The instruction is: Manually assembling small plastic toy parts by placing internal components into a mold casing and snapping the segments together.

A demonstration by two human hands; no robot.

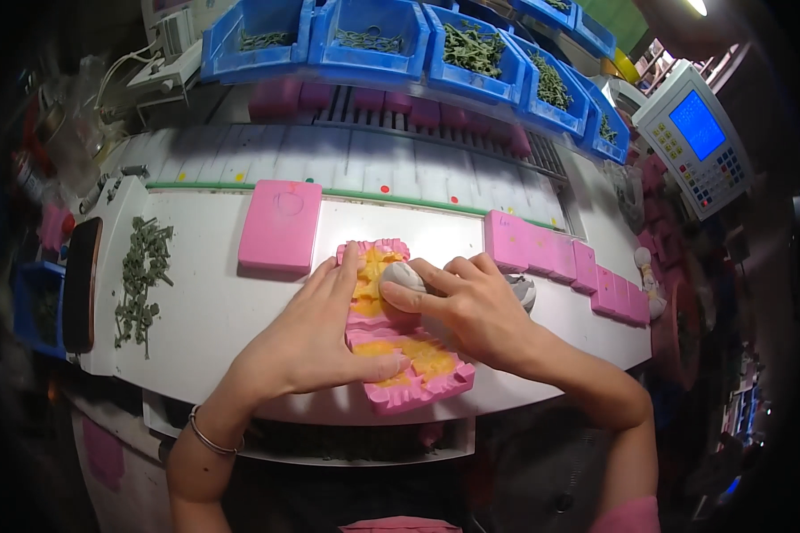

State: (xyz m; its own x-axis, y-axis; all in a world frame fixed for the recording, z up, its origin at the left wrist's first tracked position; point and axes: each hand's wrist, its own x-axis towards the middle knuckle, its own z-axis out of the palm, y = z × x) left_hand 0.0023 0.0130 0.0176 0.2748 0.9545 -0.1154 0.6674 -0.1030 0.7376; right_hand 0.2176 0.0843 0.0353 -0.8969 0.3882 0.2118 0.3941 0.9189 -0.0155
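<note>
1. Right fingers (441,279) grasp a pale ball (400,274) at the upper half of the pink mould (375,323); gentle, even pressing seems best.
2. Left fingers (350,268), spread and unclenched, should steady both halves.
3. The mould lies open on the tabletop (204,311).

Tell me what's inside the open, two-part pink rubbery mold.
Yellow-orange patches show in both halves of the pink rubbery mold. The rounded whitish bundle in the right hand hides part of the farther half; the left hand hides some of both.
</note>
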